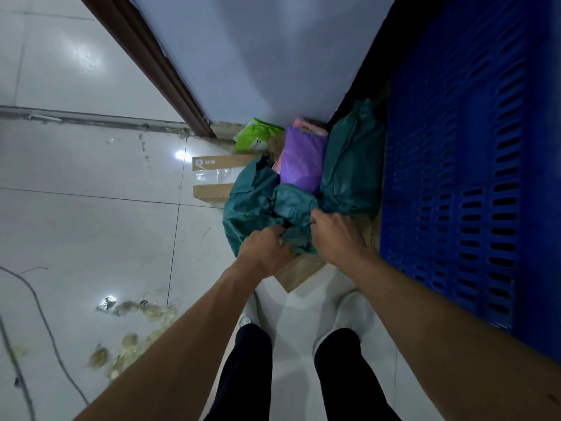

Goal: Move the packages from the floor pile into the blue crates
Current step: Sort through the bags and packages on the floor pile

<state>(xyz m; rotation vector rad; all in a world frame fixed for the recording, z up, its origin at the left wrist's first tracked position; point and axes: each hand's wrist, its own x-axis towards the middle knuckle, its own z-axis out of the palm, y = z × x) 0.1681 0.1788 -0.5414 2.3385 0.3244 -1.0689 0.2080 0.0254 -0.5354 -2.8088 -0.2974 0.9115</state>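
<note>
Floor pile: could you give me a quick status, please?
Left hand and right hand gripping teal package. Blue crate alongside, right. Nothing blocking.

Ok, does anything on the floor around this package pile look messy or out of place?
Yes. Yellowish-brown debris lies scattered on the white floor tiles left of the person's legs, like spilled scraps or a stain. A loose dark cable trails across the tiles further left. The teal package in both hands is crumpled.
</note>
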